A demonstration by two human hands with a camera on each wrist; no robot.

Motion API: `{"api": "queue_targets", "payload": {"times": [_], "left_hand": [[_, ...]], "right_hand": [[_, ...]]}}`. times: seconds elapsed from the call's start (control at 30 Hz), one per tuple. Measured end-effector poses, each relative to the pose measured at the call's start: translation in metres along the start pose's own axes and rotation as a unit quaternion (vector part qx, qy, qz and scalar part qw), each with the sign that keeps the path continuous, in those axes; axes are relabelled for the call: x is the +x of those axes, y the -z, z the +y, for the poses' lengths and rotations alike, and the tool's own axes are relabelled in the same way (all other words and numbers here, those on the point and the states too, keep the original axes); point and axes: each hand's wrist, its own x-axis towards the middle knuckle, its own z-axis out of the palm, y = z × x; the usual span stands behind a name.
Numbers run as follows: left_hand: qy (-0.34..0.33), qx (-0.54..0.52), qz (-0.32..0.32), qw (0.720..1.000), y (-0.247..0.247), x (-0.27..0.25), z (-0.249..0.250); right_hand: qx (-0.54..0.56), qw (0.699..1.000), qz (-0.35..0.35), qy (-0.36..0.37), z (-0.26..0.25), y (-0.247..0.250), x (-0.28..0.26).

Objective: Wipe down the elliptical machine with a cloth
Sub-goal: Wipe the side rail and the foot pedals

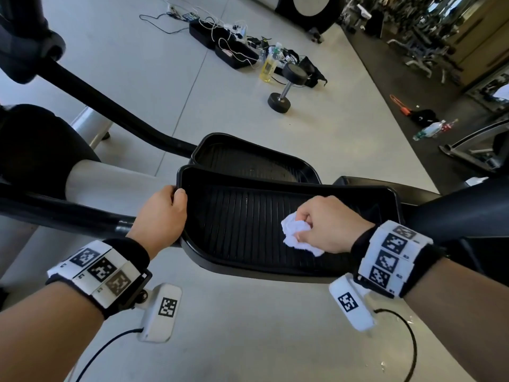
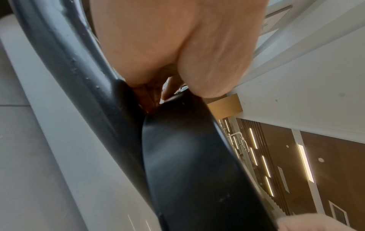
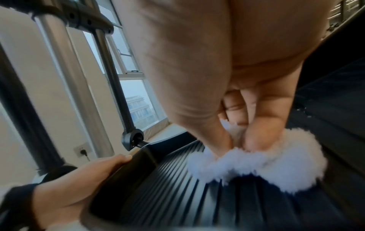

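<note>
On the ribbed pedal (image 1: 248, 221), right hand (image 1: 325, 224) clutches the cloth (image 1: 296, 235); left hand (image 1: 162, 213) grips its rim

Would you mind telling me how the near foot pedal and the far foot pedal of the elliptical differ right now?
The near pedal is being handled: the left hand grips its end wall and the right hand presses a white cloth onto its ribs. The far pedal is untouched. The near pedal shows in full, while the far pedal is partly hidden behind it. Both are black, ribbed and rimmed.
</note>
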Motion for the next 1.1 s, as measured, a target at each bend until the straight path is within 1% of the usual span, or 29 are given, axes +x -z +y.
{"api": "queue_targets", "payload": {"times": [0.17,0.33,0.47,0.63,0.7,0.8,0.87,0.97,1.03,1.1], "left_hand": [[-0.002,0.002,0.003,1.000,-0.001,0.001,-0.001],[-0.003,0.001,0.004,1.000,0.000,0.001,-0.001],[0.002,0.007,0.003,1.000,0.001,0.001,0.001],[0.009,0.012,0.003,1.000,0.001,0.000,0.005],[0.008,0.010,0.003,1.000,0.001,0.000,0.007],[0.010,-0.002,0.001,1.000,0.001,-0.001,0.007],[0.013,-0.006,-0.001,1.000,0.002,-0.002,0.007],[0.013,-0.006,0.003,1.000,0.002,-0.003,0.007],[0.011,-0.003,0.012,1.000,0.000,-0.003,0.008],[0.012,-0.011,0.012,1.000,-0.001,-0.002,0.008]], "right_hand": [[-0.059,0.997,0.043,-0.011,-0.008,0.016,0.026],[-0.070,0.996,0.062,-0.018,-0.009,0.023,0.040],[-0.065,0.997,0.037,-0.011,-0.008,0.025,0.033],[-0.029,0.999,-0.002,0.019,-0.004,0.014,0.004],[-0.027,0.999,-0.015,0.028,-0.003,0.008,-0.007],[-0.036,0.996,-0.060,0.055,-0.005,0.001,-0.024],[-0.033,0.995,-0.064,0.062,0.001,0.004,-0.035],[-0.045,0.998,-0.032,0.016,0.022,0.022,-0.046],[-0.059,0.997,-0.049,-0.016,0.033,0.028,-0.051],[-0.068,0.993,-0.087,-0.032,0.034,0.026,-0.052]]}}
